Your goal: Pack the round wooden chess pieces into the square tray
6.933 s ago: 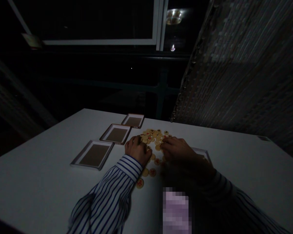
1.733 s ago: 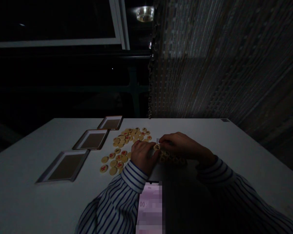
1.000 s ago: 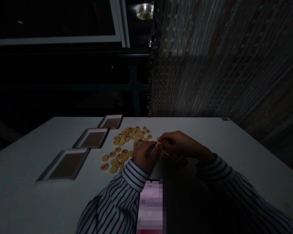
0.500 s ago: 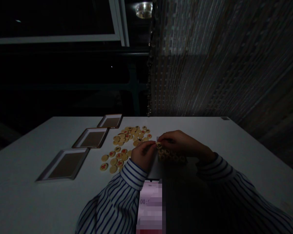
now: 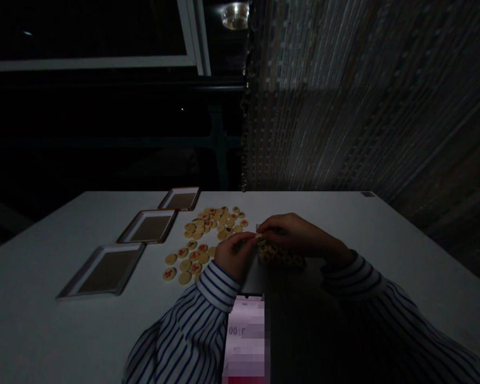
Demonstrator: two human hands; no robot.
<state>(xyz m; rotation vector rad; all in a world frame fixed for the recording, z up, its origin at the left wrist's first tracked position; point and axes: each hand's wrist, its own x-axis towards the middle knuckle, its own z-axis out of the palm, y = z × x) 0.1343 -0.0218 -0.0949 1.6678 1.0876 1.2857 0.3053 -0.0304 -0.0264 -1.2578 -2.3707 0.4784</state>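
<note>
Close together at the middle of the table, my left hand (image 5: 234, 256) and my right hand (image 5: 294, 233) meet with fingertips pinched at a round wooden Chinese chess piece (image 5: 260, 240). Both hands' fingertips touch its edge. Below my right hand, more round pieces (image 5: 276, 257) stand in rows in what looks like an open box, its sides mostly in shadow. Loose Chinese chess pieces (image 5: 194, 256), some with red or black characters and some blank side up, lie left of my left hand. A further heap of pieces (image 5: 212, 218) lies beyond it.
Three shallow open trays or lids (image 5: 108, 269) sit in a slanting row on the left of the white table (image 5: 36, 266). A lit phone (image 5: 246, 320) lies near me beside my left sleeve. Behind the table hangs a string curtain (image 5: 324, 106). The light is dim.
The view shifts very slightly. Both hands stay almost in place at the chess piece, and the loose pieces lie as before.
</note>
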